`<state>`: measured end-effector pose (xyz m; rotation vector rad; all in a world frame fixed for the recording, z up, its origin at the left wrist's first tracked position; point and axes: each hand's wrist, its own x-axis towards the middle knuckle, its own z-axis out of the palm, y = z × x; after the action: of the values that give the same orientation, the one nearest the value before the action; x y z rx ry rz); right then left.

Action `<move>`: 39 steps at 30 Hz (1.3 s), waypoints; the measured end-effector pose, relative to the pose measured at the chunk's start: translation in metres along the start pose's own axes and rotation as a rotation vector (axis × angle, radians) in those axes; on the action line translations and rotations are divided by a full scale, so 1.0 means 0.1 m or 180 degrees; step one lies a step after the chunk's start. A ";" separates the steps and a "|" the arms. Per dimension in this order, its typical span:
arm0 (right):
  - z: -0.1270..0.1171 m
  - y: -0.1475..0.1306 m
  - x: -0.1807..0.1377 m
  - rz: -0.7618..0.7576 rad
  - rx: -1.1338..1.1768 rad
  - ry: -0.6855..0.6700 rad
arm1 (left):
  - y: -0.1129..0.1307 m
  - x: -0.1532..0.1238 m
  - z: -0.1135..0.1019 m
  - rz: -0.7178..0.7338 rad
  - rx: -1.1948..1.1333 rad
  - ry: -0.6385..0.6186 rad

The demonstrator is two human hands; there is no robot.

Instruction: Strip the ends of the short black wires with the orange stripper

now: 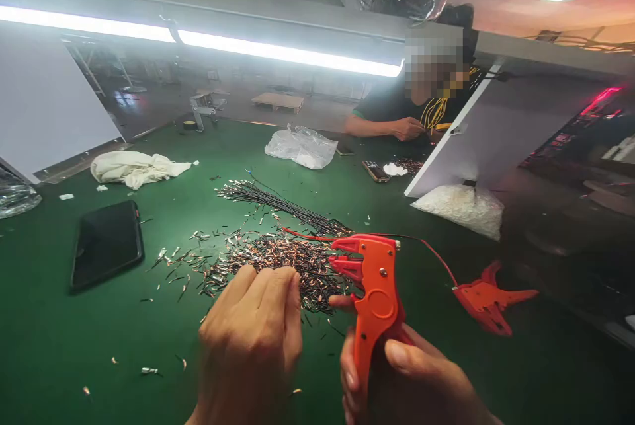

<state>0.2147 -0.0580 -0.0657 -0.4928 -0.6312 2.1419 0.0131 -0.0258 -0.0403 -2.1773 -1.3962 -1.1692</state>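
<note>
My right hand [417, 372] is wrapped round the handles of an orange and red wire stripper [381, 293], its jaws pointing left. My left hand [253, 332] is closed just left of the tool, knuckles up; whatever its fingers hold is hidden. Beyond both hands spreads a heap of short dark wire offcuts with copper ends [278, 253]. A bundle of long black wires [282, 203] with metal terminals lies behind the heap. To the right, a second orange wire stripper [489, 298] rests on the green table, and a red wire [439, 256] runs up to it.
A black phone [108, 245] lies at left, with a crumpled cream cloth [131, 168] behind it. A clear plastic bag [301, 147] sits at the back. Across the table a person [397, 111] handles yellow wires. A white panel [446, 127] and a full bag [461, 208] stand right.
</note>
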 end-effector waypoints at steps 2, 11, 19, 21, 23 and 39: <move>-0.01 -0.04 -0.02 0.0033 -0.0078 0.0005 | 0.03 0.02 -0.02 0.0001 -0.0125 0.0082; -0.01 0.05 0.02 0.0116 -0.0508 0.0137 | 0.26 -0.05 0.01 -0.0013 -0.0549 -0.0124; 0.04 0.10 0.04 0.0021 -0.0588 0.0430 | 0.30 -0.09 0.01 0.0092 -0.0548 -0.0230; 0.05 0.11 0.04 -0.0018 -0.0702 0.0517 | 0.32 -0.08 0.01 0.0129 -0.0507 -0.0190; 0.08 0.11 0.04 -0.0064 -0.0800 0.0620 | 0.35 -0.06 0.01 0.0169 -0.0407 -0.0078; 0.13 0.10 0.01 -0.0205 -0.1310 0.1188 | 0.53 -0.15 0.02 0.0360 -0.0105 0.0009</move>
<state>0.2008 -0.0656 -0.0615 -1.0513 -0.8584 1.7922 0.0571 -0.0591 -0.0440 -2.2443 -1.2433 -1.1614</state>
